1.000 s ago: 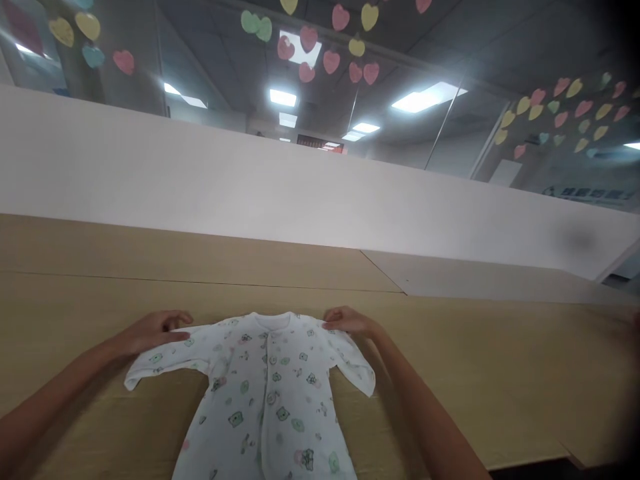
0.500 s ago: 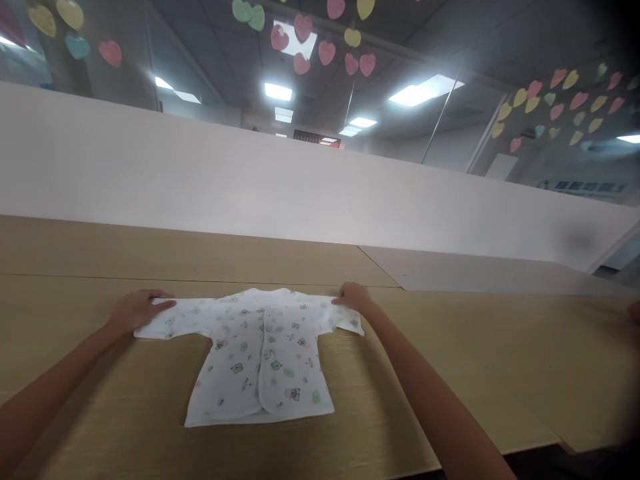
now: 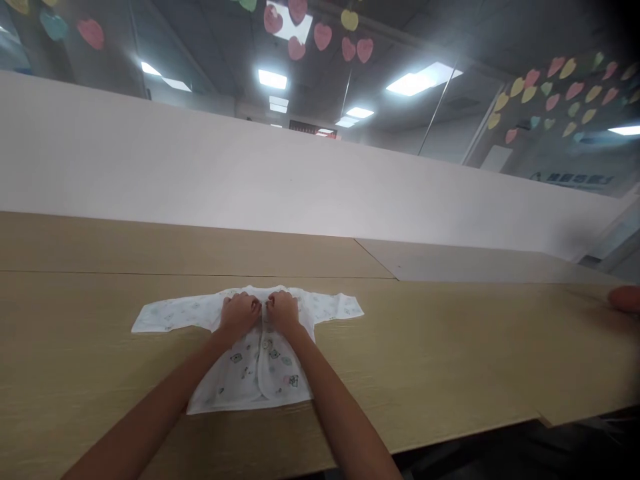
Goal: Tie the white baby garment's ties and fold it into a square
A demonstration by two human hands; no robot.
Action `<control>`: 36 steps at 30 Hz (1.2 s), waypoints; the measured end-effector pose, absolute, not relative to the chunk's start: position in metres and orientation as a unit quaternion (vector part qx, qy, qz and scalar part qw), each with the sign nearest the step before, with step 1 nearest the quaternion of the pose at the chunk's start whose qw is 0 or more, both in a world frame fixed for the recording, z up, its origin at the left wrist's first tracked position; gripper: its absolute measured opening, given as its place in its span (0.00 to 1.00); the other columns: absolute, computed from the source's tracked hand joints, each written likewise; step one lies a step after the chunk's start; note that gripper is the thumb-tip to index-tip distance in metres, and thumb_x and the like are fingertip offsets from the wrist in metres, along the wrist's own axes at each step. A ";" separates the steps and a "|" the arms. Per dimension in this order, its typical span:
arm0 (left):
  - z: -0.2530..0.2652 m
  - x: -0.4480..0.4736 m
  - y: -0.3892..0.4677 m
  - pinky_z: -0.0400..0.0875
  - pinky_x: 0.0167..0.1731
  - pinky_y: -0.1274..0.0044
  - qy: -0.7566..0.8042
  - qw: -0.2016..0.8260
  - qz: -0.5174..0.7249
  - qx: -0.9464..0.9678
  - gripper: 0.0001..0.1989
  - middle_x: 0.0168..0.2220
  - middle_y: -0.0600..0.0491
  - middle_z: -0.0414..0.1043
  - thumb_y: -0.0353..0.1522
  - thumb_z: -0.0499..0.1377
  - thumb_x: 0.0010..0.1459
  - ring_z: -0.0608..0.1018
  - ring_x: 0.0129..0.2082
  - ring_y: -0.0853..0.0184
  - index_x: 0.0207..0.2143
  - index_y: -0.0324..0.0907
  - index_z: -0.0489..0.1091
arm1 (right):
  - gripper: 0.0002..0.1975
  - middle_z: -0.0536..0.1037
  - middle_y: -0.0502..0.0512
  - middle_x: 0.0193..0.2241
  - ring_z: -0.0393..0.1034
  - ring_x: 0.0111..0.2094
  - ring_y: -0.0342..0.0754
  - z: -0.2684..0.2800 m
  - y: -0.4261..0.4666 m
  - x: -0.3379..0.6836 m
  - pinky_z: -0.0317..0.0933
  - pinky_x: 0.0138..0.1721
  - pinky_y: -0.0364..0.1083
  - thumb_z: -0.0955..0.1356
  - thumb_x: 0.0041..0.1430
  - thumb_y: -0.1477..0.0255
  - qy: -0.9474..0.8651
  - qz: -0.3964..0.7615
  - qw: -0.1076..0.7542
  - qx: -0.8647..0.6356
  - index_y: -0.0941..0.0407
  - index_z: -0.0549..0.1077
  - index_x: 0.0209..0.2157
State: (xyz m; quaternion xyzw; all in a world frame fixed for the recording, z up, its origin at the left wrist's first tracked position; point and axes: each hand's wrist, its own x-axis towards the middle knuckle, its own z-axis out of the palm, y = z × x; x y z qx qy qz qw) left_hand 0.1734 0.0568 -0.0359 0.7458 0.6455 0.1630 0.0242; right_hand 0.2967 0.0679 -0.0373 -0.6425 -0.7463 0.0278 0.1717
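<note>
A small white baby shirt with a sparse print of little animals and green and pink patches lies flat on the tabletop, both sleeves spread sideways. Its front opening runs down the middle, with a round button partway down. At the collar, just left of the opening, my left hand is closed with curled fingers on the cloth. Close beside it, right of the opening, my right hand pinches the fabric in the same way. The fingertips and the collar edge between them are partly hidden.
The wood-coloured table has panel seams and a front edge at lower right. A white partition rises behind it, below glass with heart-shaped paper notes. A blurred reddish rounded thing sits at the far right.
Both hands have left the sleeves and come inward to the shirt's collar, side by side. The shirt stays in about the same place. More of the reddish thing shows at right.
</note>
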 end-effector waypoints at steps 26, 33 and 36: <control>-0.051 0.182 0.060 0.63 0.39 0.75 0.591 0.046 0.353 0.724 0.14 0.35 0.50 0.74 0.33 0.49 0.57 0.72 0.38 0.64 0.33 0.42 0.75 | 0.11 0.78 0.54 0.32 0.69 0.34 0.46 -0.042 0.064 0.300 0.58 0.37 0.42 0.63 0.51 0.77 -0.652 0.214 0.370 -0.626 0.57 0.77 0.33; -0.047 0.183 0.052 0.65 0.37 0.76 0.588 0.166 0.348 0.711 0.14 0.36 0.50 0.75 0.33 0.49 0.57 0.74 0.35 0.66 0.37 0.41 0.72 | 0.12 0.78 0.51 0.26 0.69 0.30 0.45 -0.032 0.051 0.313 0.59 0.32 0.40 0.62 0.48 0.78 -0.702 0.312 0.343 -0.540 0.58 0.77 0.30; -0.050 0.181 0.043 0.64 0.40 0.74 0.591 0.187 0.317 0.718 0.16 0.38 0.49 0.76 0.32 0.49 0.56 0.75 0.38 0.65 0.45 0.40 0.68 | 0.13 0.78 0.52 0.27 0.69 0.31 0.45 -0.032 0.046 0.317 0.59 0.32 0.39 0.62 0.48 0.79 -0.727 0.288 0.305 -0.543 0.58 0.78 0.30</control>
